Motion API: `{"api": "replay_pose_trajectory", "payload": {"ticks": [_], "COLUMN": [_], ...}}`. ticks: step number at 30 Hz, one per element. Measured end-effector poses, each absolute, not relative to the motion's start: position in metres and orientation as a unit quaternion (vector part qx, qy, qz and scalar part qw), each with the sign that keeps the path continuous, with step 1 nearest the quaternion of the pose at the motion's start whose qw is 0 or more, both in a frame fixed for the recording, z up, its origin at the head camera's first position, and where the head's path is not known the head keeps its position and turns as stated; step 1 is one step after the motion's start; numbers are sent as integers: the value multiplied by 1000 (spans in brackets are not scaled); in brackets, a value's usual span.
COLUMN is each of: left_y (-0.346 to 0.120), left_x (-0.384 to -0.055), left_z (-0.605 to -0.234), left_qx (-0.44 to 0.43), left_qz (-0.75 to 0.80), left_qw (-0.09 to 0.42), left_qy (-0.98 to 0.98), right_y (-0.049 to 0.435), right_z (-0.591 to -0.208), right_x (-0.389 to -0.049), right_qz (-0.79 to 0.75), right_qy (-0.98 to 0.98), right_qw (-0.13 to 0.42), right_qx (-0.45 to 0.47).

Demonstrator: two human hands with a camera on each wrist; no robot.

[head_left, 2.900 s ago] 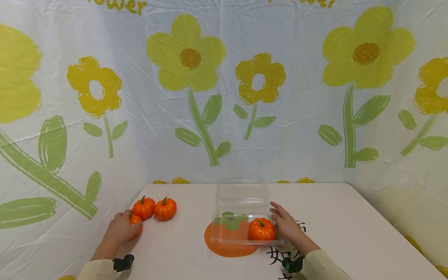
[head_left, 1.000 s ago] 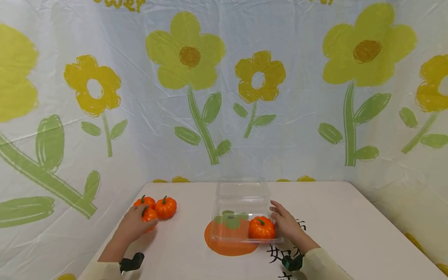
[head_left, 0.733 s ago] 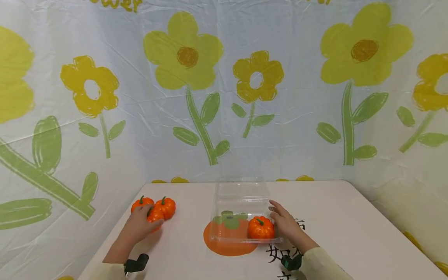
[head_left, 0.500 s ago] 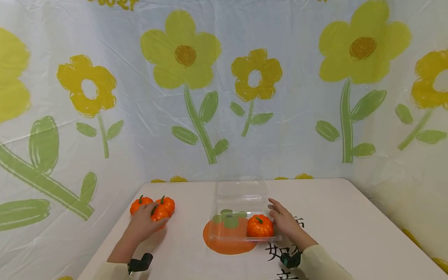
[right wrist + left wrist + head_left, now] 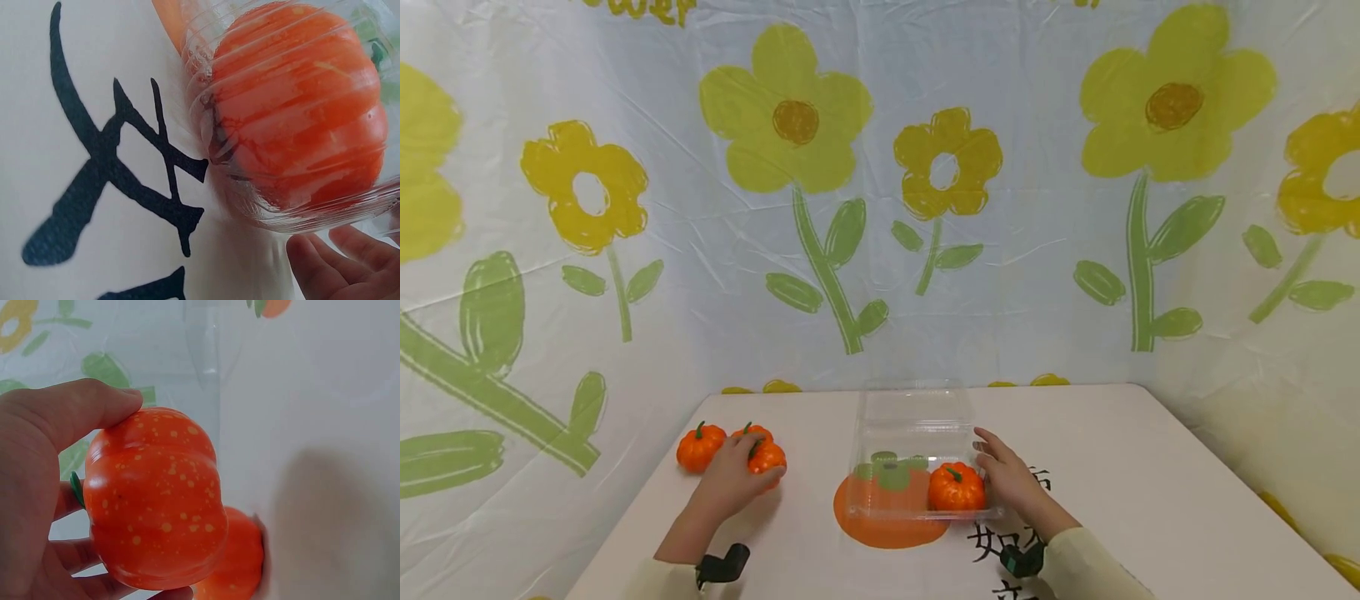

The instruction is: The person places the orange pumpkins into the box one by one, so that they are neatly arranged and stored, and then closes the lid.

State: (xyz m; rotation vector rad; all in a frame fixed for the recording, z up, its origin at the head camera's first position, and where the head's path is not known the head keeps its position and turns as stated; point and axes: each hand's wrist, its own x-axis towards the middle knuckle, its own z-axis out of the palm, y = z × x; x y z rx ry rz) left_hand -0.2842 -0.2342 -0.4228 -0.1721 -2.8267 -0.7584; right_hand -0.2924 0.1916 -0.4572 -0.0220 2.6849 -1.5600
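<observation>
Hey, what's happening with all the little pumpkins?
A person is holding an orange pumpkin in their left hand, up off the table. Their right hand is at the right side of a clear plastic box, whose lid is open. One pumpkin in the box sits on its right side. Two more are at the left of the table: a front one and one partly hidden behind the left hand.

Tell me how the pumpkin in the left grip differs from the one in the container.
The held pumpkin is in the left grip; the boxed pumpkin sits in the open clear clamshell container. The held pumpkin's stem points toward the palm; the boxed pumpkin's stem shows on top. Both are orange and ribbed, with green stems.
</observation>
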Motion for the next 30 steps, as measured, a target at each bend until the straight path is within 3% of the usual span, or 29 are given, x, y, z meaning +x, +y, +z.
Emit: {"api": "replay_pose_trajectory", "payload": {"ticks": [30], "left_y": [-159], "left_x": [-279], "left_z": [-398], "left_qx": [-107], "left_qz": [-293], "left_qw": [112], "left_qy": [-944], "right_y": [191], "right_z": [-460], "right_x": [-294], "right_qz": [-511], "right_qy": [859], "right_qw": [14], "right_qx": [-1]}}
